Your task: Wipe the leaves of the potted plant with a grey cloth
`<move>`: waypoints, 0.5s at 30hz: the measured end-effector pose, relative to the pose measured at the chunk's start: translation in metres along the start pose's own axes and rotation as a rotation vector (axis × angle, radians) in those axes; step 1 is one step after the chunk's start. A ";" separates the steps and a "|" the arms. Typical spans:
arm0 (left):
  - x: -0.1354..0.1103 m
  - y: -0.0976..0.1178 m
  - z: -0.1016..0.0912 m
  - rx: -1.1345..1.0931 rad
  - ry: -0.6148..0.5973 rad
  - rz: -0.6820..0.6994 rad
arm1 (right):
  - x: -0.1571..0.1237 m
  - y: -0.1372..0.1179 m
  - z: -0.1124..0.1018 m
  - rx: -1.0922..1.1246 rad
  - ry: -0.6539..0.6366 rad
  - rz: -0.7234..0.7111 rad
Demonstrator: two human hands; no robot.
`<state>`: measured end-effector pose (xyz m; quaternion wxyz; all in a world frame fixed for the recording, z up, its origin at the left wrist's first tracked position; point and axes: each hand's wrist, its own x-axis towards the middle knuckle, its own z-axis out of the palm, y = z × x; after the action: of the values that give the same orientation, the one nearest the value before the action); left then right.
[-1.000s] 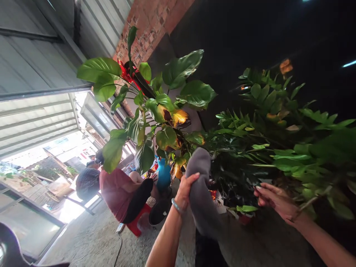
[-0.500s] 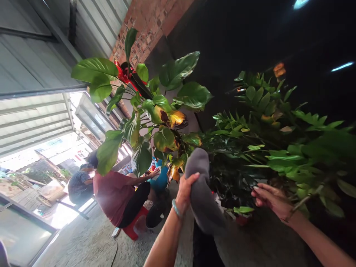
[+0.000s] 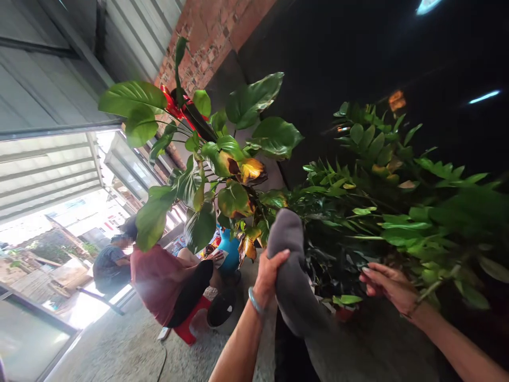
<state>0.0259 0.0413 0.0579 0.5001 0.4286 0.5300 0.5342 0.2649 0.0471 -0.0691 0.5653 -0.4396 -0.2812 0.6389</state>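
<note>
My left hand (image 3: 269, 273), with a pale bangle on its wrist, is closed round a grey sock (image 3: 292, 276). The sock stands nearly upright, its rounded end at the top, and looks filled out; what is inside is hidden. Off to the right, apart from the sock, my right hand (image 3: 387, 284) has its thumb and fingertips pinched together. Anything between those fingertips is too small to make out. Dark leaves lie just behind that hand, and a black trouser leg (image 3: 292, 353) shows below the sock.
A big-leaved potted plant (image 3: 234, 154) rises ahead, and a bushy green plant (image 3: 377, 212) spreads on the right. To the left, a person in a red shirt (image 3: 159, 281) sits on a red stool (image 3: 193, 323) beside a black bucket (image 3: 222, 310). Another person (image 3: 111, 268) sits farther back.
My left hand and the sock have shifted slightly to the right, and the sock's top has risen a little. My right hand stays pinched in the same place.
</note>
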 end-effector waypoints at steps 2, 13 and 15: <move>0.016 0.003 0.004 -0.059 0.099 0.020 | -0.002 0.000 0.004 -0.004 0.014 -0.022; -0.027 -0.035 0.006 0.090 -0.322 -0.249 | -0.002 -0.002 0.002 -0.022 0.049 -0.051; -0.010 -0.012 0.011 0.030 -0.207 -0.098 | -0.005 -0.004 0.005 -0.038 0.040 -0.054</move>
<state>0.0394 0.0321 0.0478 0.5713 0.4625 0.5037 0.4539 0.2626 0.0436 -0.0618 0.5793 -0.4552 -0.2937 0.6091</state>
